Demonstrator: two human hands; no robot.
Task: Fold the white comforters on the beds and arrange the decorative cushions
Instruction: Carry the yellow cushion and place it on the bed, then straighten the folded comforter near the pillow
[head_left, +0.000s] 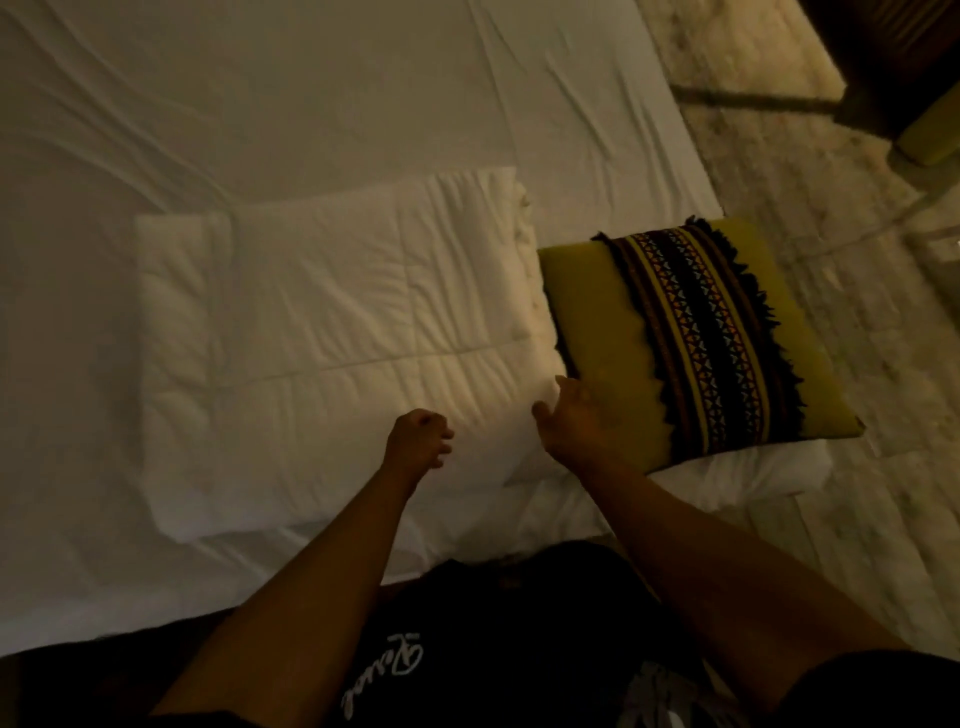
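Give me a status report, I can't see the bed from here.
Left hand curled, empty. Right hand gripping the yellow cushion at its near corner. Comforter lies folded beside it. Nothing in the way.

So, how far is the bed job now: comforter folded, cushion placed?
Done: the comforter lies folded in a neat rectangle on the bed. In hand: the right hand touches the near corner of the cushion, which lies flat and askew beside the comforter, near the bed's edge. The left hand is curled and holds nothing. Left: probably setting the cushion in place. No other bed is in view.
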